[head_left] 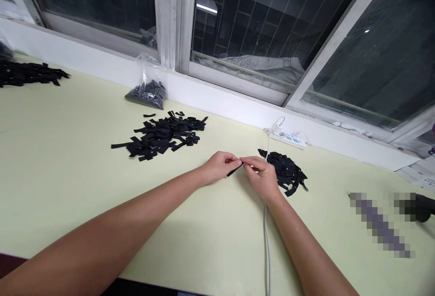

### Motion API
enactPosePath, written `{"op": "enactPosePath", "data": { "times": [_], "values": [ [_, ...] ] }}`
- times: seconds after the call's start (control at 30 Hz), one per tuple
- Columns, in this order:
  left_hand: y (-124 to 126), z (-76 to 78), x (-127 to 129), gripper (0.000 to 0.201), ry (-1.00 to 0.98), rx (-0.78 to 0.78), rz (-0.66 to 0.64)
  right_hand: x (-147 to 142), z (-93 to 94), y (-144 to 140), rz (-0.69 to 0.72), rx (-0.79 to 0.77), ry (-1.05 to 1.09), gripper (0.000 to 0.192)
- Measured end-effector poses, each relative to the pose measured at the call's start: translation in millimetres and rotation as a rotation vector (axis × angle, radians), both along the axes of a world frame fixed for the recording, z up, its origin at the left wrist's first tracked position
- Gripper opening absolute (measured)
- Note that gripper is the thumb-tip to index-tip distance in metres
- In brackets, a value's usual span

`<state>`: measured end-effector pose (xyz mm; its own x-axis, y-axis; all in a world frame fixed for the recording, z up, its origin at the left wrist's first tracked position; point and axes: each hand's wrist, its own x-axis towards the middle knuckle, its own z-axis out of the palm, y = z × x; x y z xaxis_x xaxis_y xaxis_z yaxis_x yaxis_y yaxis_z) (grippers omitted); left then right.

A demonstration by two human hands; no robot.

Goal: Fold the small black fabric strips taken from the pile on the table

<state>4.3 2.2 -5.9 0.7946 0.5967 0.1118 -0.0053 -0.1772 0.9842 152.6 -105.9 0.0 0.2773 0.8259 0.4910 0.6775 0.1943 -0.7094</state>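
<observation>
The black strip (235, 169), short, flat and narrow, looks light and limp, best pinched at its ends. The left hand (220, 165) and right hand (261, 174) meet fingertip to fingertip, clamped on it just above the tabletop (68, 160). A small pile of black strips (287, 171) lies just behind the right hand, a larger pile (163, 135) well apart to the left.

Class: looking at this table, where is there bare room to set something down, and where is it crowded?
Bare: the wide stretch of table left of the big strip pile, and the near edge between the forearms. Crowded: around the left hand and right hand pinching a strip, beside the small pile, cable and power strip.
</observation>
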Motion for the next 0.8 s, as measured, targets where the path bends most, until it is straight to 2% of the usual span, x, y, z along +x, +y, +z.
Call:
{"op": "enactPosePath", "data": {
  "times": [0.3, 0.47, 0.6, 0.8],
  "values": [
    [2, -5.0, 1, 0.029, 0.005, 0.103, 0.052, 1, 3.7, -2, -0.081, -0.018, -0.29, 0.025],
    [3, -5.0, 1, 0.026, 0.013, 0.21, 0.069, 0, 3.0, -2, -0.013, -0.082, -0.25, 0.025],
    [0, -0.8, -2, 0.024, 0.079, 0.329, 0.069, -1, 1.6, -2, -0.031, -0.136, -0.198, 0.024],
    [-5, 5.1, -6, 0.021, 0.152, 0.545, 0.075, -4, 4.3, -4, -0.056, -0.176, -0.326, 0.026]
  ]
}}
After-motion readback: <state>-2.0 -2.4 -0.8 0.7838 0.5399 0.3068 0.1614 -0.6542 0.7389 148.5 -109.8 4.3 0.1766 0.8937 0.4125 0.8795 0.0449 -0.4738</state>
